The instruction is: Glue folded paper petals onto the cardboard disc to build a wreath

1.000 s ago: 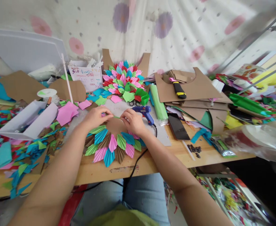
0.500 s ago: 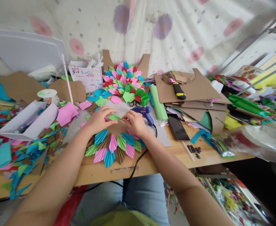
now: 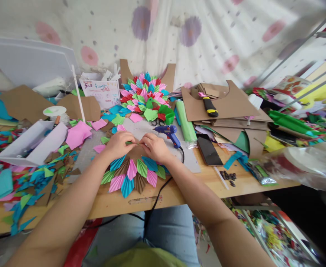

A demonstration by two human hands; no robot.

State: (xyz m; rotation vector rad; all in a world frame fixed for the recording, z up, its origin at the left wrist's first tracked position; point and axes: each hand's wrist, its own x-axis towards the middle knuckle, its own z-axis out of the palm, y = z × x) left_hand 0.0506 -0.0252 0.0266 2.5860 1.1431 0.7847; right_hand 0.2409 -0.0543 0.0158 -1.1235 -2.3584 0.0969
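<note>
Pinched fingers of my left hand (image 3: 120, 144) hold a green pleated paper leaf (image 3: 129, 142), mostly covered by the fingers. My right hand (image 3: 154, 147) is closed at the leaf's end, its fingertips meeting those of the left. Directly below both hands lies a brown cardboard piece (image 3: 137, 152) ringed with overlapping pleated leaves (image 3: 132, 170) in pink, blue, green and brown. Its far side is partly hidden by my hands. A blue glue gun (image 3: 168, 130) rests just beyond my right hand, its black cord running down over the table edge.
Behind stands a finished-looking cluster of colourful pleated leaves (image 3: 144, 92). To the right are a green roll (image 3: 185, 122), a phone (image 3: 209, 149) and stacked cardboard (image 3: 221, 104) with a utility knife (image 3: 209, 106). Paper scraps (image 3: 37, 181) and a white box (image 3: 32, 142) fill the left.
My hands have come together, the left moving right and the right moving left. The green leaf, clearly visible before, is now largely covered by fingers. The view has shifted slightly.
</note>
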